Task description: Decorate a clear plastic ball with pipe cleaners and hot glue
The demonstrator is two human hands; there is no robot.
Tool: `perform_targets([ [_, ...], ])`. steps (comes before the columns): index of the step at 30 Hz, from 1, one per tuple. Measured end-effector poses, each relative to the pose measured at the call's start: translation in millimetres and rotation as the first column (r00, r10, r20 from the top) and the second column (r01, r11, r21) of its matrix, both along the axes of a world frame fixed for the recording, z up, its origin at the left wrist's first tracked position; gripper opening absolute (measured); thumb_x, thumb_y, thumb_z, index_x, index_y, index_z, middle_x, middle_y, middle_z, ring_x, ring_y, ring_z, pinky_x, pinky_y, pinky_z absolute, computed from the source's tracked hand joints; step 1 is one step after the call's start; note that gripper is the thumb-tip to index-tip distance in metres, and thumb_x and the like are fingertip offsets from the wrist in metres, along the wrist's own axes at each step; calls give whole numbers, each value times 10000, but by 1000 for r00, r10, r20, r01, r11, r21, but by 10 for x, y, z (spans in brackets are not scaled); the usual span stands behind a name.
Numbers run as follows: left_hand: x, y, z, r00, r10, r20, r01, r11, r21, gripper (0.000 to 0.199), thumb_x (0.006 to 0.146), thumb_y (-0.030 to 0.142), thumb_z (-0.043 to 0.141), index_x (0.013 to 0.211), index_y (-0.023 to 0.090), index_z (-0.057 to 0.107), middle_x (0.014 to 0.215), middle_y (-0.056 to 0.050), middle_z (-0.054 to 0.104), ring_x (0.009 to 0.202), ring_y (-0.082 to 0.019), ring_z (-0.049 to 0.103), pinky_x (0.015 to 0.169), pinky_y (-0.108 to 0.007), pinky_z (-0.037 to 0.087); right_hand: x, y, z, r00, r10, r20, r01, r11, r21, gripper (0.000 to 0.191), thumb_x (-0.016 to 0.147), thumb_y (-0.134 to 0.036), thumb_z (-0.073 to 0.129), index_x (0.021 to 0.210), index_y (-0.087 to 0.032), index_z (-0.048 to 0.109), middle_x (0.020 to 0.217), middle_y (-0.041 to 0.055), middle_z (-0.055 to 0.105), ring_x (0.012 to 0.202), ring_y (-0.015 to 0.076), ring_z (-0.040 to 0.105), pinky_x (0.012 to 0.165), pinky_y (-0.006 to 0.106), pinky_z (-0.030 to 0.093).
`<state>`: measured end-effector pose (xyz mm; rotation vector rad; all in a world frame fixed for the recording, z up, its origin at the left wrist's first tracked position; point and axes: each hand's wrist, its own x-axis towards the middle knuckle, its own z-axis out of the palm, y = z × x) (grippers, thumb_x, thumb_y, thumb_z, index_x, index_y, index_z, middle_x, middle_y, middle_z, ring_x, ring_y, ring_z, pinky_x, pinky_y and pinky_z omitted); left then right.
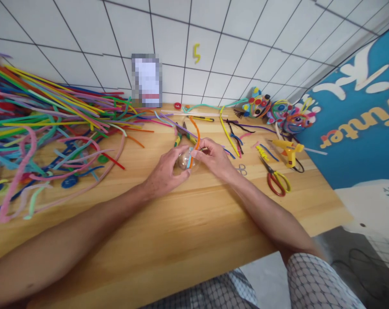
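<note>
A clear plastic ball sits between my hands above the middle of the wooden table, with a light blue strip across it. My left hand is wrapped round the ball's left side, thumb along the lower edge. My right hand pinches an orange pipe cleaner against the ball; its free end curves up and away toward the wall. Green-and-yellow handled pliers lie just beyond my fingers. The ball's far side is partly hidden by my fingers.
A tangled heap of colourful pipe cleaners covers the table's left. To the right lie scissors, a yellow glue gun, small scissors and a yellow pipe cleaner. Decorated balls stand along the back. A blurred phone leans on the tiled wall.
</note>
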<state>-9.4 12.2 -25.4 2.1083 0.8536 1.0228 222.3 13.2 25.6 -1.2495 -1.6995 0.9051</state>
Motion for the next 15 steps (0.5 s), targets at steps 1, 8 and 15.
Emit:
perform_targets([
  [1,0,7,-4,1000,0,-4,0,1000,-6,662,988,287,767,1625,265,589,1636,-148,721,1529,-359,705,1342,-582,540,-3,7,-6,1000,-4,-4,4,1000,-4,568,939,-794,837,872,-257,666,908,1,668,877,204,592,821,350,486],
  [8,12,44,-34,999,40,-8,-40,998,-38,631,998,333,769,1603,266,605,1602,-131,744,1492,-343,722,1331,-568,548,-36,-36,74,990,-9,-138,-1,997,-77,678,838,-897,872,864,-254,658,854,-25,644,795,177,559,759,332,472],
  [15,40,47,-37,999,46,4,-46,999,-28,595,1004,402,767,1568,268,633,1544,-118,769,1432,-338,750,1293,-556,588,66,-205,371,984,-62,-166,68,997,26,685,917,-939,780,902,-257,723,870,0,667,834,191,592,776,338,508],
])
